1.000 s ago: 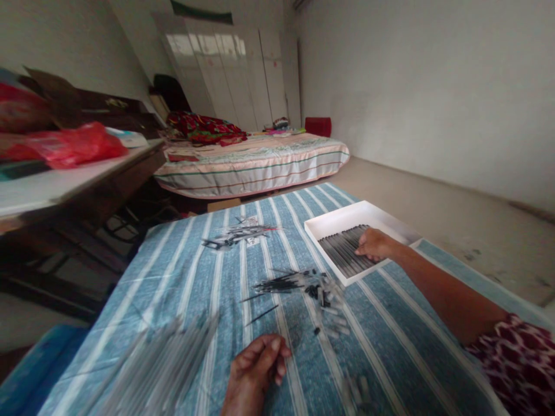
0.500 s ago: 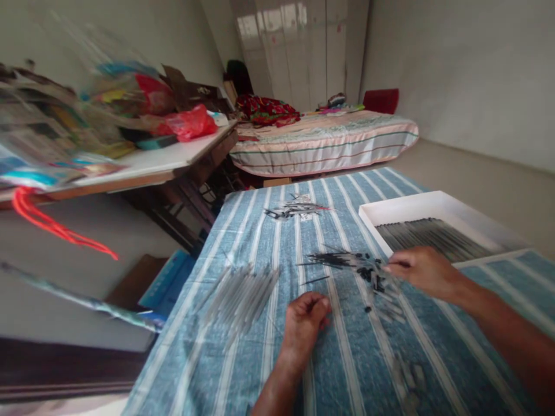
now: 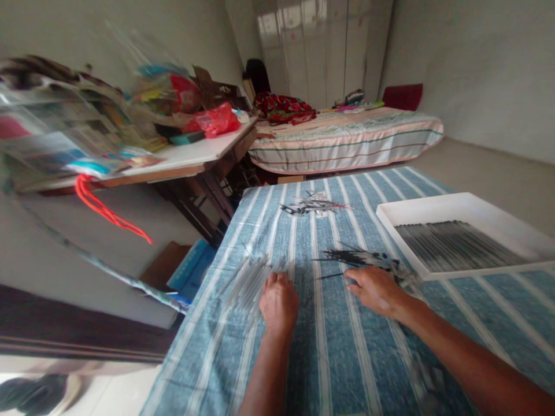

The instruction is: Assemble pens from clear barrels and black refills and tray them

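Pick-up is judged underway, left hand (image 3: 280,301) at grey tubes (image 3: 248,282), right hand (image 3: 373,289) at black rod (image 3: 330,277); grip closure cannot be told, fine pinch required.

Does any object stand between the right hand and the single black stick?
Nothing visible does: the right hand is at the right end of the black stick. The dark pile lies beyond it, not between them.

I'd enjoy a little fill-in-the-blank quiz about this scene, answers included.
1. The cloth is blue with white ____.
2. The box holding dark rods is coloured ____.
3. Of the box and the grey tubes, the left hand is nearer the ____.
4. The thin stick by the right hand is coloured ____.

Missing words: stripes; white; grey tubes; black.
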Tool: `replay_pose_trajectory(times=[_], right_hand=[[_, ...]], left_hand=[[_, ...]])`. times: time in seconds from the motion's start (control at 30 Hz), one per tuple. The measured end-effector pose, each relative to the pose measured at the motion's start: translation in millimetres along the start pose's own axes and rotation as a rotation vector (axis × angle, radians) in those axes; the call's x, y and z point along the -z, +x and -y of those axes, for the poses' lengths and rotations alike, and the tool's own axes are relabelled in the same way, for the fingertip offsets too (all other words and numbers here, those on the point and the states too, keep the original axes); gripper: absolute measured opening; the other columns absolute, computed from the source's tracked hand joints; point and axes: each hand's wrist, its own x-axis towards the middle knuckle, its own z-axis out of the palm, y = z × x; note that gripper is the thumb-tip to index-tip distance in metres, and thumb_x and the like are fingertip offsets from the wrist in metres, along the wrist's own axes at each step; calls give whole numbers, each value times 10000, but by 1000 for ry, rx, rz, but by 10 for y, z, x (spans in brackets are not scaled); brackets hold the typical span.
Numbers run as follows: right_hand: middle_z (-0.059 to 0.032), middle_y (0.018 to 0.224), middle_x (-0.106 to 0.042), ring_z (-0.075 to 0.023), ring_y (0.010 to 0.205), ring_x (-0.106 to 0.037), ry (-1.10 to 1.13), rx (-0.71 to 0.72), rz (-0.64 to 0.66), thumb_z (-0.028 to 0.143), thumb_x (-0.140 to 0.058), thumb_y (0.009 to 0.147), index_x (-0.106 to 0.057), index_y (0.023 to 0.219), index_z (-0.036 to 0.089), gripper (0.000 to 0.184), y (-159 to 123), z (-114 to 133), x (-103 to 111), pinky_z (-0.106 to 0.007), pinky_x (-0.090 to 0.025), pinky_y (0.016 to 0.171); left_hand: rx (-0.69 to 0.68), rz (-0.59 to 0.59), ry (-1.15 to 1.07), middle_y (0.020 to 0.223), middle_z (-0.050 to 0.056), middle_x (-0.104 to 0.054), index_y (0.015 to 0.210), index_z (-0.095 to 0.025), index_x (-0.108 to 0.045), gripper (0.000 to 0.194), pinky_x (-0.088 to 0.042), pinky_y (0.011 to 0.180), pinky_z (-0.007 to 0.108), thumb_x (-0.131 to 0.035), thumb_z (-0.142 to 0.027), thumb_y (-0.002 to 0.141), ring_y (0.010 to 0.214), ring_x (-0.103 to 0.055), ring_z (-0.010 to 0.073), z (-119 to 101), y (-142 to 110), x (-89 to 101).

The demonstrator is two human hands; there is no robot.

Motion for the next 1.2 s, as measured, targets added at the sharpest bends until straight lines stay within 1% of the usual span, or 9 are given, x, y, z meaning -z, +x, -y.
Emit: replay_pose_trajectory(times=[0.17, 0.27, 0.37, 0.43, 0.5, 0.67, 0.8, 1.0, 1.2], right_hand=[[-105, 794, -711, -222, 775, -674, -164, 36, 18, 138, -428, 830, -644, 901, 166, 229, 229, 134, -29, -259, -408, 602], [-133, 809, -703, -231, 795, -668, -195, 68, 26, 113, -459, 802, -651, 857, 141, 202, 281, 197, -28, -261, -420, 620], [-126, 812, -700, -236, 817, -662, -221, 116, 40, 101, -483, 779, -653, 810, 147, 179, 276, 242, 6, -263, -427, 645], [-120, 815, -700, -241, 820, -662, -234, 131, 38, 107, -478, 783, -648, 821, 151, 179, 249, 249, 61, -268, -429, 650], [-122, 794, -700, -245, 795, -667, -252, 117, 18, 126, -463, 799, -635, 864, 147, 185, 205, 231, 151, -275, -427, 633], [-126, 747, -703, -250, 716, -677, -320, 43, -55, 131, -404, 831, -600, 948, 141, 229, 34, 94, 465, -277, -412, 578], [-128, 746, -703, -251, 731, -679, -382, 14, -62, 133, -403, 841, -594, 954, 149, 223, -95, 2, 630, -275, -415, 590], [-126, 783, -705, -247, 738, -680, -417, 80, -56, 51, -392, 822, -585, 953, 129, 246, -188, -11, 672, -284, -438, 609], [-116, 793, -706, -262, 741, -680, -470, 135, -66, 53, -401, 830, -578, 973, 126, 240, -251, -28, 680, -310, -459, 612]], left_hand=[[-54, 43, 100, 934, 142, -638, 880, -155, -658, 249, -398, 678, 316, -417, -200, 840, 896, -577, 269, -15, 22, -75], [-74, 78, 105, 915, 148, -639, 830, -148, -668, 261, -397, 679, 325, -408, -173, 830, 888, -573, 280, -41, 22, -58], [-91, 78, 85, 923, 145, -635, 834, -152, -655, 239, -396, 707, 334, -417, -139, 811, 904, -561, 285, -76, -9, -27], [-111, 52, 3, 918, 148, -625, 844, -145, -633, 217, -395, 736, 340, -420, -121, 805, 903, -559, 278, -103, -38, -17], [-133, 36, -165, 886, 143, -614, 842, -134, -605, 198, -401, 744, 331, -412, -106, 809, 863, -570, 253, -132, -65, -14], [-239, 59, -491, 803, 56, -610, 842, -157, -563, 127, -426, 687, 258, -439, -142, 818, 752, -592, 166, -208, -110, -6], [-316, 37, -714, 753, 35, -607, 814, -165, -579, 101, -436, 662, 269, -483, -189, 796, 704, -589, 163, -245, -142, -13], [-406, 79, -819, 828, 43, -639, 886, -173, -600, 134, -456, 699, 281, -504, -185, 793, 758, -600, 169, -296, -185, -39], [-469, 97, -832, 855, 51, -640, 913, -161, -617, 155, -458, 713, 279, -509, -177, 802, 783, -600, 170, -326, -209, -41]])
